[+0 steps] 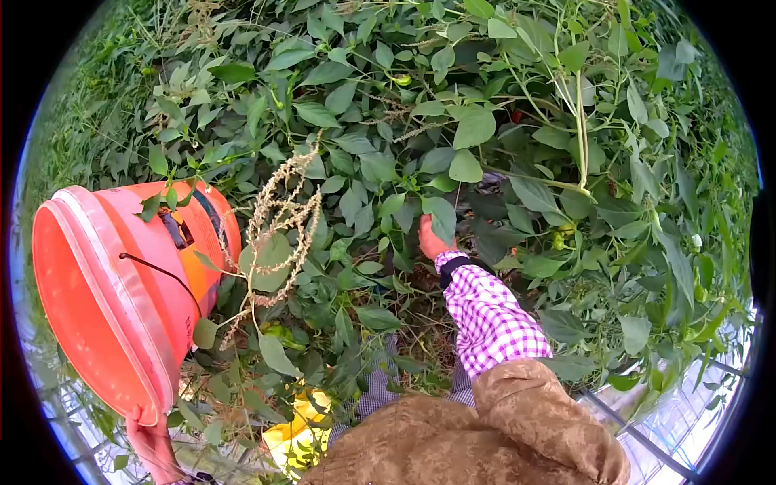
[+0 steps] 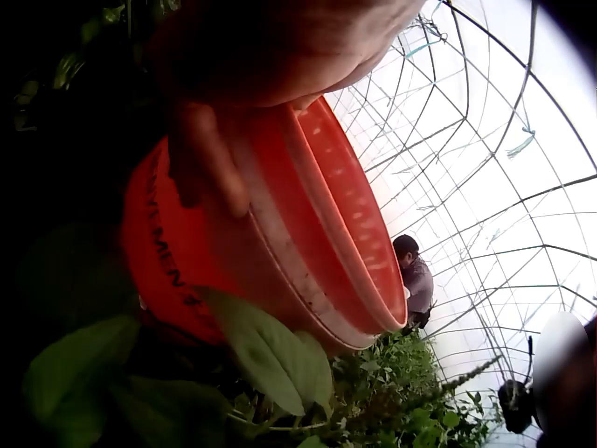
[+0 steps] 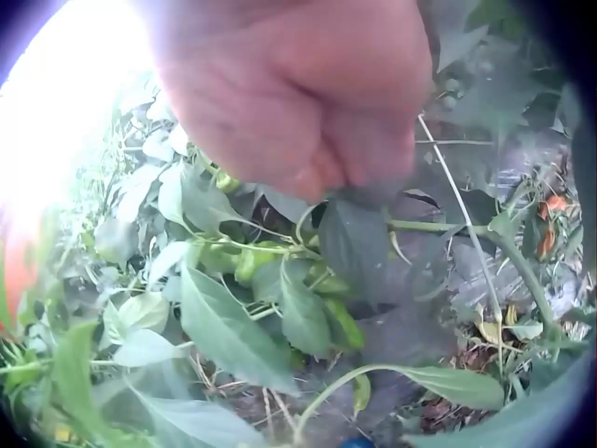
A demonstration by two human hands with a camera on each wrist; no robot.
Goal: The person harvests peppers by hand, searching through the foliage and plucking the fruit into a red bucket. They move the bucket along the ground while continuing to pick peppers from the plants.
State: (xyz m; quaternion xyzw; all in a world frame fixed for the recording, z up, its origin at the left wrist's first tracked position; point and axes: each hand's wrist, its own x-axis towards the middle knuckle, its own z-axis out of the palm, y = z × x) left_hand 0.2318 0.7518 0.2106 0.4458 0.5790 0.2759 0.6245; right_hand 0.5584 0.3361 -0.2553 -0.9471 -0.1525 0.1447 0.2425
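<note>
Bucket [image 1: 121,311] tilted at left edge of my view, mouth toward me, wall brushing leaves. Left hand [image 1: 153,449] grips its lower rim, fingers [image 2: 201,159] curled over outer wall. Right hand [image 1: 431,240] deep in pepper plant [image 1: 453,129], clenched against dark leaf [image 3: 359,238]; I cannot tell whether it pinches anything. Green peppers [image 3: 247,263] just below knuckles. Foliage crowds wrist all round, little free room.

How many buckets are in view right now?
1: the orange bucket, tilted at the left among the plants, held at its rim by the left hand. Leaves may hide others.
</note>
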